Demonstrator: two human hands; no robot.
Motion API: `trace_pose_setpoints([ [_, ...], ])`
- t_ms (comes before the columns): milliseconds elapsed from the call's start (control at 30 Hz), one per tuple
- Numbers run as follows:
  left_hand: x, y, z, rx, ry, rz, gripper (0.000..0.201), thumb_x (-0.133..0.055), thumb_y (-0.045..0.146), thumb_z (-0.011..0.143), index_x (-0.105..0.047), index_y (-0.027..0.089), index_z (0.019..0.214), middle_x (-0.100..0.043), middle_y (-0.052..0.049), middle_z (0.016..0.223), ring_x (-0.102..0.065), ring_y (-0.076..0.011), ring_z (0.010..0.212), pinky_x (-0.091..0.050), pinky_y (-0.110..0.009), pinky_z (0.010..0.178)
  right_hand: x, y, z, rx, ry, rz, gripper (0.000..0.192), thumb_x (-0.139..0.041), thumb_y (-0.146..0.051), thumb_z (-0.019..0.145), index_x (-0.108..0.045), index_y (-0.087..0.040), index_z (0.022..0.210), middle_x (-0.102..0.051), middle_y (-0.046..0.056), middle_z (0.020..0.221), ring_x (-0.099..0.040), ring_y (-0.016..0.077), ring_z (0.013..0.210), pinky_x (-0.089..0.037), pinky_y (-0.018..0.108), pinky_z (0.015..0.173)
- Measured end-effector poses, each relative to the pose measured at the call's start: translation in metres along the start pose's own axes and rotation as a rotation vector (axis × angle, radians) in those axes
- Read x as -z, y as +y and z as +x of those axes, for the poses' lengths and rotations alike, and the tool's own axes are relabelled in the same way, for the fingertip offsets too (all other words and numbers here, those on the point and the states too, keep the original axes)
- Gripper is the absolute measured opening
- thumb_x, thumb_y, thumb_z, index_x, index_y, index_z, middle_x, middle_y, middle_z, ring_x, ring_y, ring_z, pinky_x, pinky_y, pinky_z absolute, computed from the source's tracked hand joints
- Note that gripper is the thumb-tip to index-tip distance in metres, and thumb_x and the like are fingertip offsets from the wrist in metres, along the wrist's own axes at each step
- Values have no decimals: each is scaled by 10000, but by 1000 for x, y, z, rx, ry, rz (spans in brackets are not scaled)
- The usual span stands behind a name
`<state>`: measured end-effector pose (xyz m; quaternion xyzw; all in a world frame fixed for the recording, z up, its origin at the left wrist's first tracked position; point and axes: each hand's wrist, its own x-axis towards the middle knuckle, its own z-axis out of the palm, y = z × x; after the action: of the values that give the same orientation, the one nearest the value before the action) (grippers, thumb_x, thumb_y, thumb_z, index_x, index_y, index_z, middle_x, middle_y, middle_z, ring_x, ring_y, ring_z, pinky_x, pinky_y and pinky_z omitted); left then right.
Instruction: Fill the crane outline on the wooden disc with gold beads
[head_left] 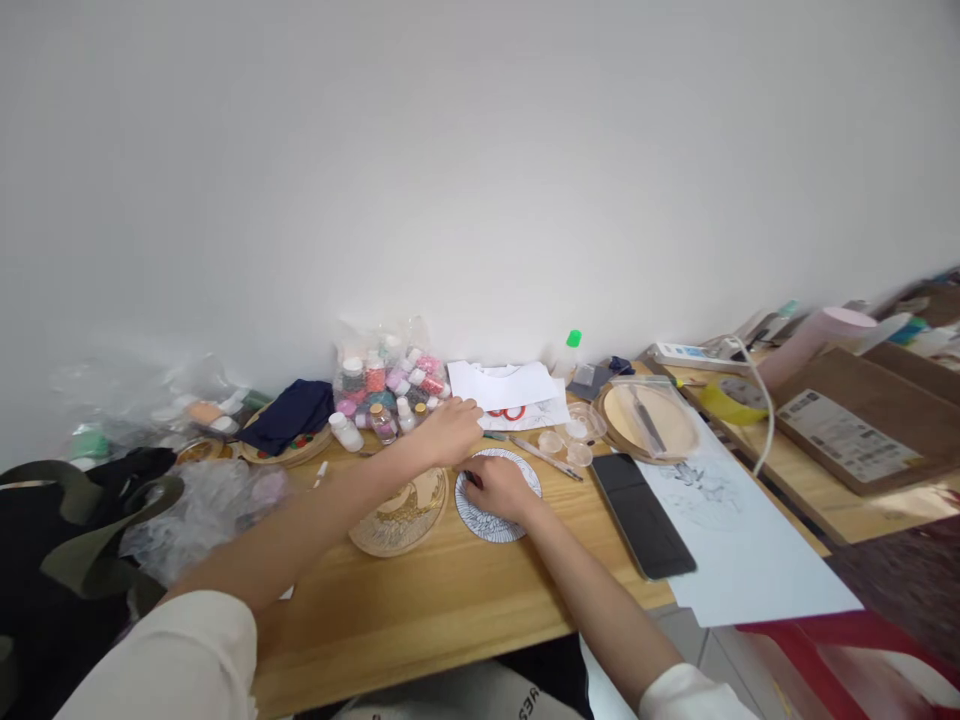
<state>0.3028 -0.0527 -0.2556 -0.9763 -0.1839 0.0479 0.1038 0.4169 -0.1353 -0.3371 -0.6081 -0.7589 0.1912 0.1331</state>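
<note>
My left hand (pixel 454 428) reaches across the table just in front of the white papers (pixel 502 385), its fingers bent and drawn together. Whatever it may hold is hidden. Below it, my right hand (pixel 501 484) rests over a round disc with a black-and-white line pattern (pixel 510 530). The right fingers are curled in a pinch, with something small and dark at their tips that I cannot make out. Left of this disc lies a round wooden piece with a golden-brown design (pixel 397 515), partly under my left forearm. A thin brush (pixel 551 460) lies behind my right hand.
A clear bag of small bottles (pixel 386 370) stands at the back, with loose bottles (pixel 345 432) before it. To the right are small clear dishes (pixel 579 453), wooden hoops (pixel 649 420), a black phone (pixel 643 515) and a drawing sheet (pixel 742 550). Dark cloth (pixel 289 418) lies left.
</note>
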Motion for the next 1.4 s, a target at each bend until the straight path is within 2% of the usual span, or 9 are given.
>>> trace_pose_setpoints([
  [167,-1,15,-34,67,-10,-75,186,-570,128,867,-703,139,738,-691,-96,787,-660,-245,823,-476,-350,735,-1,0,1,-24,-19,-7,253,-521,-200,851,-720,-165,1004,-746,100,965,-655,208,843,-347,277,659],
  [400,-30,47,-80,234,23,-252,198,-515,186,931,-690,148,849,-688,-109,958,-632,-277,983,-496,-417,880,22,-4,-11,-63,-34,54,307,-561,-365,922,-689,-246,1173,-739,47,991,-645,187,890,-399,268,747],
  [500,-46,62,-95,278,122,-386,161,-527,168,915,-686,161,938,-664,-114,1100,-586,-285,1104,-492,-446,949,45,12,-50,-349,115,4,401,-475,-357,946,-626,-175,1270,-710,140,1090,-646,256,961,-439,342,797],
  [567,-56,68,-103,293,198,-439,186,-529,167,911,-676,175,1024,-642,-117,1180,-553,-283,1163,-482,-469,987,55,31,-86,-752,286,-121,438,-529,-406,901,-624,-174,1260,-679,170,1162,-622,316,1061,-458,401,845],
  [667,-66,75,-109,324,267,-476,204,-520,170,919,-674,184,1053,-631,-119,1207,-533,-282,1188,-468,-495,1015,55,67,-131,-1116,353,-242,749,-652,-593,753,-570,-105,1315,-611,263,1240,-562,437,1141,-454,539,880],
  [733,-71,79,-109,329,277,-487,190,-524,173,923,-680,175,1030,-629,-126,1211,-524,-286,1201,-467,-497,1018,49,87,-148,-1067,426,-213,886,-664,-641,693,-492,-114,1385,-587,255,1287,-540,429,1175,-447,551,900],
  [833,-75,85,-106,313,284,-484,175,-533,181,928,-687,170,1012,-623,-129,1237,-505,-289,1231,-456,-489,1032,39,101,-152,-950,477,-109,919,-650,-623,670,-428,-142,1420,-621,201,1253,-549,394,1151,-443,537,909],
  [1133,-82,90,-106,318,340,-452,184,-533,202,942,-693,183,1033,-610,-127,1269,-489,-280,1251,-446,-484,1043,36,95,-148,-989,533,-73,919,-673,-594,626,-422,-144,1387,-632,178,1237,-466,423,1237,-328,591,1012],
  [1400,-87,90,-106,315,412,-466,215,-497,182,952,-701,172,1017,-618,-132,1266,-502,-285,1244,-456,-489,1036,29,93,-147,-1007,571,-59,862,-674,-547,646,-420,-135,1360,-622,197,1254,-480,401,1233,-325,591,1018],
])
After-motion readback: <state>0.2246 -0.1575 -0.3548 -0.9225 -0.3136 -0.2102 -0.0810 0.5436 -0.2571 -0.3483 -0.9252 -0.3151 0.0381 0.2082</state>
